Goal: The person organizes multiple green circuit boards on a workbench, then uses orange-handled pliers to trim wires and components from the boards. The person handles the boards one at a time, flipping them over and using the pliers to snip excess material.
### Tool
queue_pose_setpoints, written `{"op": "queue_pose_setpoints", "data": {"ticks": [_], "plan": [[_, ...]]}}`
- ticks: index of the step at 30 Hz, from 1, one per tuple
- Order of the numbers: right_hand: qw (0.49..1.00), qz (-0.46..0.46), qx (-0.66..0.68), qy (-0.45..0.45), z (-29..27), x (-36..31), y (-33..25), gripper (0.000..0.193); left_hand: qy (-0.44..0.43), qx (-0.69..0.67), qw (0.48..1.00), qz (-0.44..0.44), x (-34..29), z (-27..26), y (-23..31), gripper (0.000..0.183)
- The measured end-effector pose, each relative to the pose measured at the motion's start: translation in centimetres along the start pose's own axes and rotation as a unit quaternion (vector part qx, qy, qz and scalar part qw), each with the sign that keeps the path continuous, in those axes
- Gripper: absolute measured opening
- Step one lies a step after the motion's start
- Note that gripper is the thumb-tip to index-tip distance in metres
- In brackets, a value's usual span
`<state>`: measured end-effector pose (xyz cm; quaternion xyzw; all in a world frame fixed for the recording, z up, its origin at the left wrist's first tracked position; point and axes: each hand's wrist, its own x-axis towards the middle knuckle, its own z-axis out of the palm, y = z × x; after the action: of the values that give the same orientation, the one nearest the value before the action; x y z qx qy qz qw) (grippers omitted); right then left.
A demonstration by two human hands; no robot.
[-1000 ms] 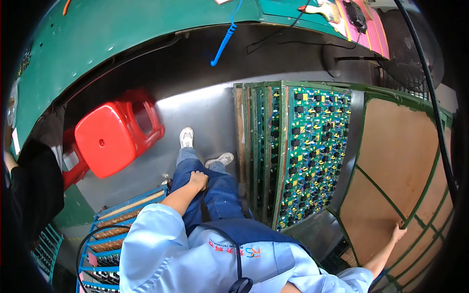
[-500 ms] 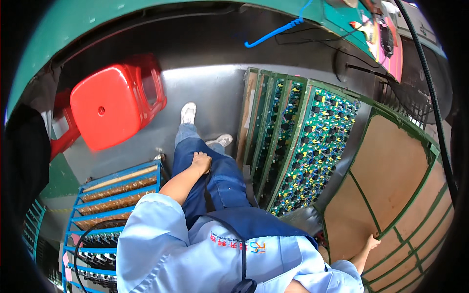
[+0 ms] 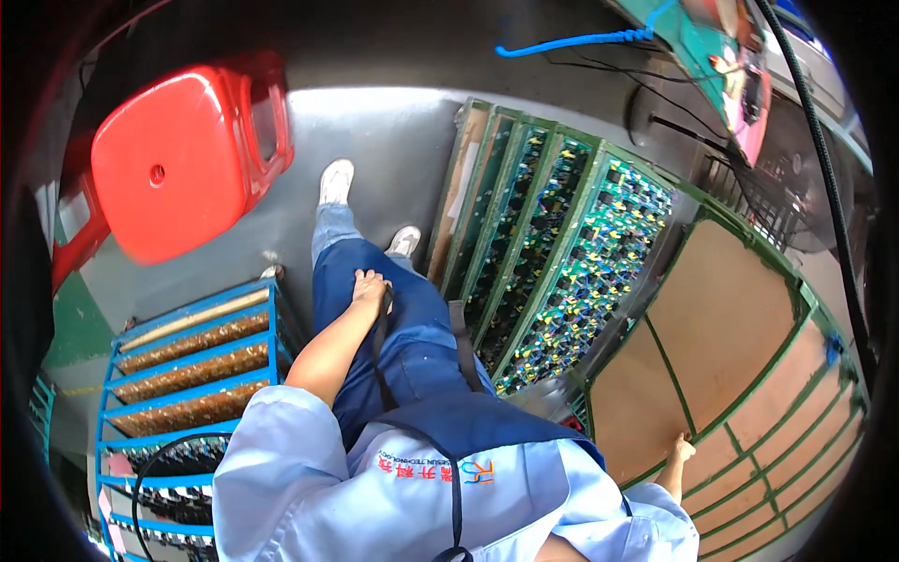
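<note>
My left hand [image 3: 372, 288] rests against my thigh, its fingers curled on the dark blue apron [image 3: 412, 347] beside a black strap. Exactly how much cloth is in them is hard to see. Out to my right, my right hand [image 3: 684, 448] is closed on the green edge of a rack with tan panels [image 3: 721, 328]. Between me and that rack stand green frames [image 3: 562, 225] in a row, tilted. The rightmost one is covered with green circuit boards [image 3: 599, 262] full of small black, yellow and blue parts.
At the left stands a red plastic stool [image 3: 169, 169]. Below it is a blue shelf rack [image 3: 192, 436] with brown trays and dark parts. A blue hook-shaped cord [image 3: 571, 42] hangs ahead. A fan [image 3: 796, 197] stands at far right, near a black cable [image 3: 824, 169].
My view has turned and shifted, so stool, racks and frames sit further left and higher in the picture. Both hands keep their places; my feet look slightly further along.
</note>
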<state>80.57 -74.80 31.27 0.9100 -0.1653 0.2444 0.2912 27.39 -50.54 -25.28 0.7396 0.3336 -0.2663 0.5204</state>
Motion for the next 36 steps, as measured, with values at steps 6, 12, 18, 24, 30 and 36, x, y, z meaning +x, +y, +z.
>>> {"op": "queue_pose_setpoints", "data": {"ticks": [6, 12, 18, 24, 30, 36], "plan": [[0.996, -0.067, -0.027, 0.060, -1.0, -4.1, -0.5, 0.063, 0.036, -0.004, 0.999, 0.011, 0.2, -0.2, -0.4, 0.022], [0.987, -0.151, 0.028, 0.053, -1.5, -4.8, 0.7, 0.055, -0.063, 0.015, 0.998, 0.001, -0.2, -3.1, 0.0, 0.031], [0.980, -0.168, 0.103, 0.036, -0.9, -3.8, 1.6, 0.048, -0.061, -0.063, 0.995, -0.035, -1.2, -7.2, 0.6, 0.031], [0.956, -0.200, 0.211, 0.028, 1.4, -1.8, 2.6, 0.035, 0.245, -0.326, 0.912, 0.040, 1.7, -17.3, 1.8, 0.029], [0.948, -0.204, 0.243, 0.001, -0.3, -3.1, 1.7, 0.030, 0.408, -0.331, 0.742, 0.417, -15.5, -29.4, 15.8, 0.018], [0.915, -0.282, 0.260, -0.125, -2.5, -5.4, 2.4, 0.035, 0.151, -0.257, 0.591, 0.750, -26.3, -33.5, 17.9, 0.051]]}}
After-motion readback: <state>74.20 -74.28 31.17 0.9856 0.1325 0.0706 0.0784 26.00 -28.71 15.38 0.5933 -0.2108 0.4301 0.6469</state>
